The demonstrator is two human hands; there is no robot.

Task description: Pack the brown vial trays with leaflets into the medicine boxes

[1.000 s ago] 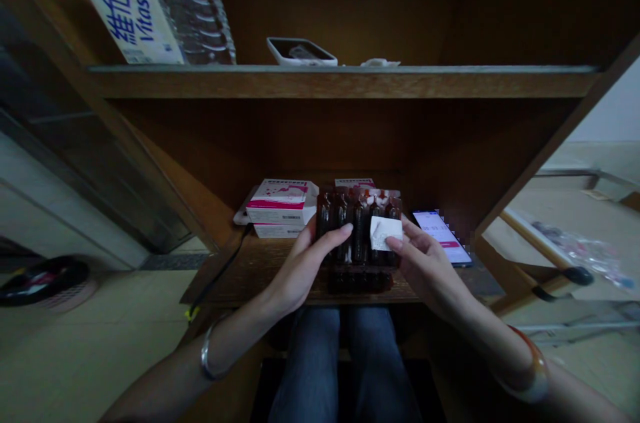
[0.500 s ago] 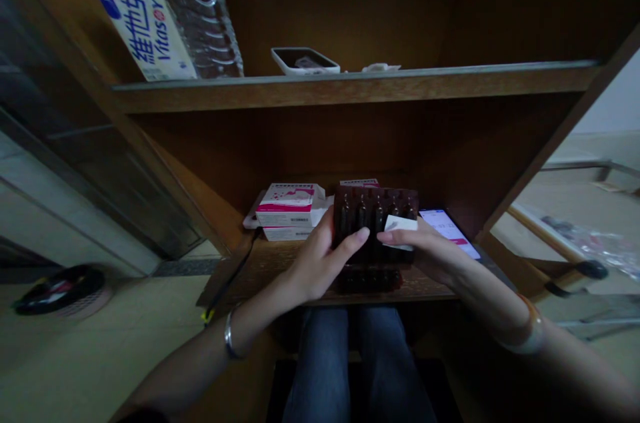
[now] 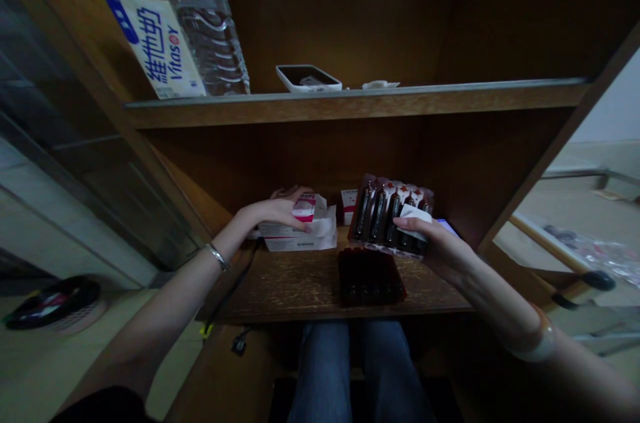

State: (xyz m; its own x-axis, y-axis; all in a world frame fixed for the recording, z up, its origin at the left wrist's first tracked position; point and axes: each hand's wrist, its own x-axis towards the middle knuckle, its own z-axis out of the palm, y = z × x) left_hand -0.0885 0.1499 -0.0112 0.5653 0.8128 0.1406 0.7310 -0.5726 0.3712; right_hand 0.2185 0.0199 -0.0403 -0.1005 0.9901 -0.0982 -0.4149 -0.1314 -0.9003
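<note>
The right hand (image 3: 440, 251) pinches a white paper slip (image 3: 415, 215) against a tilted tray of brown glass ampoules (image 3: 385, 213), holding both up. The left hand (image 3: 277, 210) lies spread on a white-and-pink carton (image 3: 300, 238), apparently steadying it.

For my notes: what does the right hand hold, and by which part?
The right hand holds a tray of brown glass ampoules by its lower right corner.

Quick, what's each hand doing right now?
Left hand: draped over the pink-and-white carton, grip unclear.
Right hand: closed, holding the blister tray of brown glass ampoules and a white paper slip.
</note>
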